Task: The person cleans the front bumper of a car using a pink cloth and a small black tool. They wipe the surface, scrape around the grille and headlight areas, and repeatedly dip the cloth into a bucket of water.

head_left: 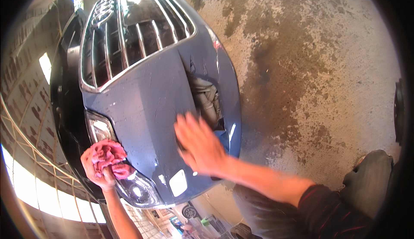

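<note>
My left hand grips a crumpled pink cloth over the headlight of a car. The cloth hides the middle of the lamp. My right hand is laid flat at the blue-grey front bumper, fingers stretched and slightly blurred, holding nothing. Whether its palm presses on the surface or hovers just above it, I cannot tell. Beside its fingertips is an opening in the bumper, with grey parts visible inside. Fine scratches and small marks show on the bumper, and a white rectangular patch lies below my right hand.
A dark grille with chrome bars fills the car's front at the upper left. Stained concrete floor spreads to the right. My dark trouser leg shows at the bottom. A wheel stands in the background.
</note>
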Demonstrator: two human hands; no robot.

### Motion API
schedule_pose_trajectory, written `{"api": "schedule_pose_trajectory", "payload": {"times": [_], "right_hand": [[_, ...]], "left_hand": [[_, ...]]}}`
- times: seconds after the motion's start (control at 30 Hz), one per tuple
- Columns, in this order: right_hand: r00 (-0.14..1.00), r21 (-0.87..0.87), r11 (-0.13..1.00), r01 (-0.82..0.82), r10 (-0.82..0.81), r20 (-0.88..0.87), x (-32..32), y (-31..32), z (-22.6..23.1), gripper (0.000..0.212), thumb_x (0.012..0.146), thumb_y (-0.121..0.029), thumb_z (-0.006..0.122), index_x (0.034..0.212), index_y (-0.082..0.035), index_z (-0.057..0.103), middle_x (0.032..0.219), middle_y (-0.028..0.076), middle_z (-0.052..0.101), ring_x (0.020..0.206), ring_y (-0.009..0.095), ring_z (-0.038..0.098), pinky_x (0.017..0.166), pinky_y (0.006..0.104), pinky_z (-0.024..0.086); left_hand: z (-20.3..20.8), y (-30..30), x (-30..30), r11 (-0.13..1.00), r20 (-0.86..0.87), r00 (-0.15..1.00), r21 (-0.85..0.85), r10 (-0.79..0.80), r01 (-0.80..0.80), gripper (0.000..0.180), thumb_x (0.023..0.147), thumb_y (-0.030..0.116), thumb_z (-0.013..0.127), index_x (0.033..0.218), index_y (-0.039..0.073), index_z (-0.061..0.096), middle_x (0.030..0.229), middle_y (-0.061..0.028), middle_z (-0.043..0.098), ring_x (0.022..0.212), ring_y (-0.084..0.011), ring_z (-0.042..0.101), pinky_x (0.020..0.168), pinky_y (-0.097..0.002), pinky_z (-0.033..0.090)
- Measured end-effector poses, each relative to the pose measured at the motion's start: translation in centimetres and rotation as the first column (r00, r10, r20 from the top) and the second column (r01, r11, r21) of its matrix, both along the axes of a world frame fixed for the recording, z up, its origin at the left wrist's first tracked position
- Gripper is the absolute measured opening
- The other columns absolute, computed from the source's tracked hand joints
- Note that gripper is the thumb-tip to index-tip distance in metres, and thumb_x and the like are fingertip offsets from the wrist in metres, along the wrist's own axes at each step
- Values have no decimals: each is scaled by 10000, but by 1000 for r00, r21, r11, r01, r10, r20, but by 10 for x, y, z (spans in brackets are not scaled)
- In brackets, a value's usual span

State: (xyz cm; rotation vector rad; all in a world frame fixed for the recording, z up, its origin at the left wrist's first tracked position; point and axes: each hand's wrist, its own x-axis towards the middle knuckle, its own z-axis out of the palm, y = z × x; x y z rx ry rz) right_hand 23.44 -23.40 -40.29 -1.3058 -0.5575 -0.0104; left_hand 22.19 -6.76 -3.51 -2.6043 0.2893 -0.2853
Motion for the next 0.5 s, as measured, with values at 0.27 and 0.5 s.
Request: {"api": "schedule_pose_trajectory", "payload": {"times": [0.27, 0.5], "right_hand": [[972, -88, 972, -219, 225, 72, -94, -10, 0, 751, 1015, -397, 689, 1654, -43, 519, 1776, 226, 403, 1663, 456, 328, 1318, 656, 287], [986, 75, 988, 138, -130, -107, 80, 16, 26, 625, 1101, -291, 585, 1671, -52, 500, 1752, 231, 447, 1642, 456, 371, 1344, 623, 238]], "left_hand": [[-1, -10, 0, 1000, 11, 1000, -13, 8, -7, 558, 932, 449, 708, 1280, 13, 741, 1246, -217, 719, 1144, -399, 711, 1031, -502, 549], [-6, -16, 8, 998, 14, 1000, -67, -16, 17, 503, 898, 367, 730, 1272, 32, 754, 1220, -221, 718, 1120, -395, 715, 1004, -498, 571]]}}
